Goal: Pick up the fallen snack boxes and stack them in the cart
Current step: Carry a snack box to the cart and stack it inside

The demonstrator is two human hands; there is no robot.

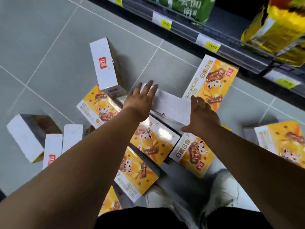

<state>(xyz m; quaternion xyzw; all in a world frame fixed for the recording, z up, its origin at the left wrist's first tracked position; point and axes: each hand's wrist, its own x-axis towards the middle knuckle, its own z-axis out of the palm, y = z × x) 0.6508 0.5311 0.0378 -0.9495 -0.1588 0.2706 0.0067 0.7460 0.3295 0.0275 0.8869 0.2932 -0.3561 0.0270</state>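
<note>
White-faced snack box [171, 105] lies between both hands; fingers [149, 89] spread, gripping nothing.

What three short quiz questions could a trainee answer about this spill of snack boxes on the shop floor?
1. True or false: both hands are reaching toward the white-sided snack box in the middle of the pile.
2. Which hand is closer to the shelf price tags: A) left hand, B) right hand?
3. What does the floor look like?

Key
1. True; both hands are open, one on each side of the box.
2. B.
3. Grey tiles with pale grout lines.
</note>
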